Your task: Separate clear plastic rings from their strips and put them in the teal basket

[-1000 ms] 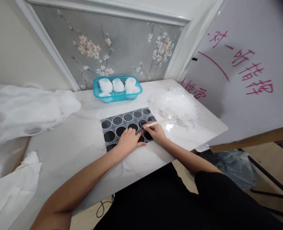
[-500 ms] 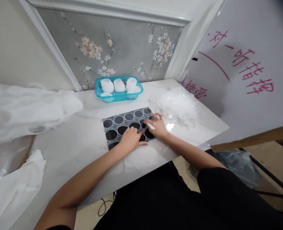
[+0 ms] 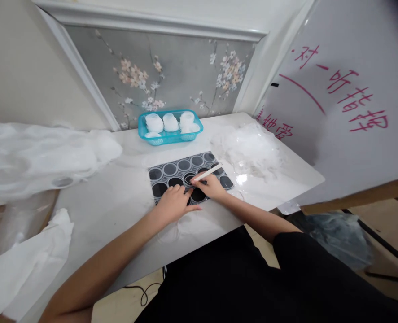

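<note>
A black sheet (image 3: 184, 165) printed with rows of pale-ringed circles lies flat on the table. My left hand (image 3: 172, 204) rests on its near left part, fingers stretched out and thumb apart. In my right hand (image 3: 213, 188) is a slim white pen-like tool (image 3: 208, 172), pinched near its lower end. The tip meets one of the circles near the sheet's middle, just beyond my left fingertips. What kind of tip it has is too small to make out.
Behind the sheet stands a blue plastic basket (image 3: 170, 140) with stacks of white translucent discs. Clear plastic scraps (image 3: 252, 146) are heaped to the right. White sheeting with round holes (image 3: 50, 154) covers the table's left side. A whiteboard (image 3: 350, 157) borders the right.
My right hand went from a circle at the sheet's right, through a spread-fingered shift of grip, to one nearer the middle. My left hand slid slightly left along the sheet.
</note>
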### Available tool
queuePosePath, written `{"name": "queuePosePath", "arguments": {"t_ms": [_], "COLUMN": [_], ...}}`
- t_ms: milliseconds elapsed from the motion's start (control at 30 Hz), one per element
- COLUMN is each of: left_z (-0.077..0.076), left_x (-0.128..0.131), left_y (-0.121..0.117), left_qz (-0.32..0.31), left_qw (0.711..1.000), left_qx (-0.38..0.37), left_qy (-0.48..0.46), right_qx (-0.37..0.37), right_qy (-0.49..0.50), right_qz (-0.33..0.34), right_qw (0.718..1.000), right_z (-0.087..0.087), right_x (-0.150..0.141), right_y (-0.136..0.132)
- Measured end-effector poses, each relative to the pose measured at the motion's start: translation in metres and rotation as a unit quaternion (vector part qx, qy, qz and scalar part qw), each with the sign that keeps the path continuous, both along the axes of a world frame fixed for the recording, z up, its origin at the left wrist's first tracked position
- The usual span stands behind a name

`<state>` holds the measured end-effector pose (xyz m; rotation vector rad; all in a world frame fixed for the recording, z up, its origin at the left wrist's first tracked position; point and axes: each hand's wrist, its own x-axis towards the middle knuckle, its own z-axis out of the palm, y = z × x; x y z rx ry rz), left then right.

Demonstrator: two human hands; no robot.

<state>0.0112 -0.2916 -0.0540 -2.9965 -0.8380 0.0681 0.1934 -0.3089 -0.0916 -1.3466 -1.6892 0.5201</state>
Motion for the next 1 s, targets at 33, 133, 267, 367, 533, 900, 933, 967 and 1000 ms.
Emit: {"name": "queuePosePath", "arguments": {"t_ms": [33,133,267,367,533,900,933,967,1000], "left_z": [-0.002,-0.009,-0.012,-0.012,-0.013,-0.013,-0.013,-0.013,-0.012], "left_x": [-0.003,-0.007,-0.006,-0.006,-0.005,-0.005,-0.005,-0.005,-0.005], "left_y": [-0.001,-0.002,-0.002,-0.003,-0.004,-0.008,-0.008,-0.009,-0.010], "left_qz": [0.003,0.009,0.009,0.010,0.018,0.040,0.043,0.046,0.048], "left_qw": [1.000,1.000,1.000,1.000,1.000,0.998,0.998,0.998,0.998], "left_qx": [-0.001,0.005,0.017,0.019,0.015,-0.019,-0.025,-0.031,-0.036], "left_qy": [0.005,0.001,-0.010,-0.014,-0.021,-0.037,-0.036,-0.035,-0.034], "right_qx": [-0.013,-0.028,-0.030,-0.037,-0.019,0.069,0.070,0.066,0.066], "right_qy": [0.009,0.010,0.012,0.020,-0.031,-0.342,-0.319,-0.275,-0.217], "right_qz": [-0.001,-0.002,-0.018,-0.031,-0.030,-0.072,-0.148,-0.236,-0.296], "right_qw": [1.000,1.000,0.999,0.999,0.999,0.934,0.934,0.930,0.928], "right_z": [-0.004,-0.008,-0.008,-0.008,-0.009,0.011,0.019,0.027,0.035], "right_x": [-0.001,0.000,0.001,0.000,0.000,0.017,0.028,0.038,0.046], "right_y": [-0.001,0.001,0.000,-0.001,-0.001,0.023,0.038,0.052,0.063]}}
